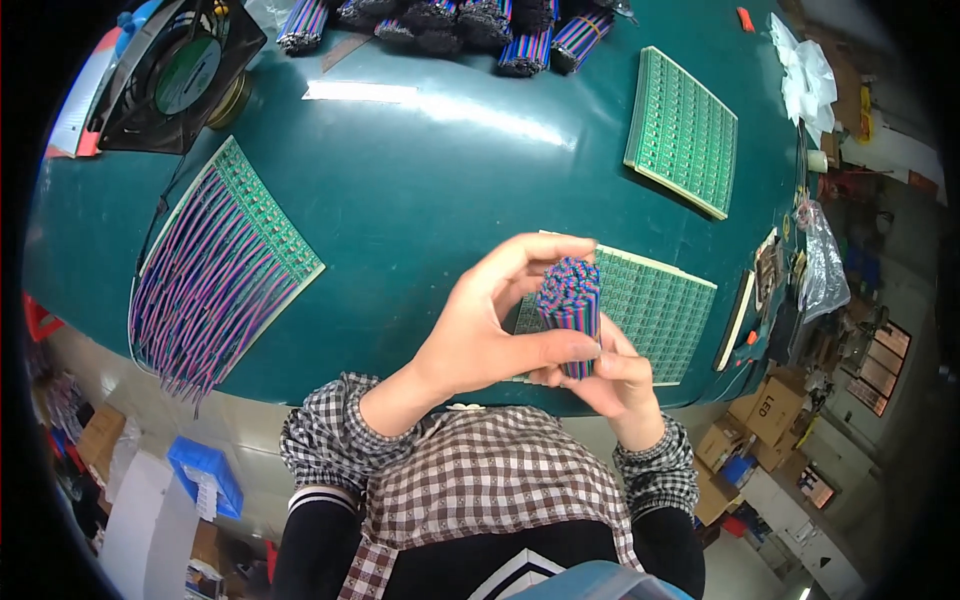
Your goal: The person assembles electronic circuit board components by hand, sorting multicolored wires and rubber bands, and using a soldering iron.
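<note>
A bundle of thin wires (571, 298) in blue, pink and dark colours stands roughly upright between my hands, its cut ends facing up. My left hand (490, 325) wraps round it, thumb across the front and fingers behind. Lower down, my right hand (622, 375) grips the bundle's bottom part between thumb and fingers. Beneath and behind my hands lies a green circuit board panel (655, 310), partly covered by them. To the left, another board panel (270, 215) has rows of similar wires (200, 290) attached and spread over it.
Several more wire bundles (525, 52) lie at the far edge of the green table (400, 190). A stack of board panels (685, 130) sits far right. At the far left stands a black fan (185, 75). Tools and a plastic bag (825, 265) line the right edge.
</note>
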`<state>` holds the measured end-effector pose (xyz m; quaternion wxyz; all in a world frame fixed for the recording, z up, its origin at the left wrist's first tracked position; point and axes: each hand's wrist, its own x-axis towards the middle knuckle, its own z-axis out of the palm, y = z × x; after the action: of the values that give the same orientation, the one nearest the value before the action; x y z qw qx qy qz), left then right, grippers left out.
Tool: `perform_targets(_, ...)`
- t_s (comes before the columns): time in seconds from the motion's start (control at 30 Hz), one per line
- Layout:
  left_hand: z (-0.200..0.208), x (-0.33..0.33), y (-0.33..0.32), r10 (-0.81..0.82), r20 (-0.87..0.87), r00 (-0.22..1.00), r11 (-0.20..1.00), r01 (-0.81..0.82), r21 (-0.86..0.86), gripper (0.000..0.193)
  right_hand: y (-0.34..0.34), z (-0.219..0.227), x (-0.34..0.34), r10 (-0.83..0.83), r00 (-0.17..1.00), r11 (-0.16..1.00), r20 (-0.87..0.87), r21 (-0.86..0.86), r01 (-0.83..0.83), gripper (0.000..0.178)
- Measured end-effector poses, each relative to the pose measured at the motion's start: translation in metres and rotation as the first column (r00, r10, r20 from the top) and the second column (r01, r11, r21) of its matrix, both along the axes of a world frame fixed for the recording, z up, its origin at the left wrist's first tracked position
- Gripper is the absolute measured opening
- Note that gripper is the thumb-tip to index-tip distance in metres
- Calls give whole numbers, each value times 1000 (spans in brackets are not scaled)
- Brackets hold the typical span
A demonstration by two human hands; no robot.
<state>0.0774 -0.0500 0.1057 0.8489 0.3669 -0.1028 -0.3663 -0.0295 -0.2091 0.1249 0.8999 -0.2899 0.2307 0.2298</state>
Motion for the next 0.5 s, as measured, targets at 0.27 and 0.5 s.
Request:
perform_targets(0.27,3,-2,2,-125,-157,980,991,117,-61,50,18,1,-2,14,1000,996,2,-84,-14,77)
perform_targets(0.5,1,-4,2,-28,-18,999,987,31,160,41,16,0,-4,216,971,773,104,-625,-105,47)
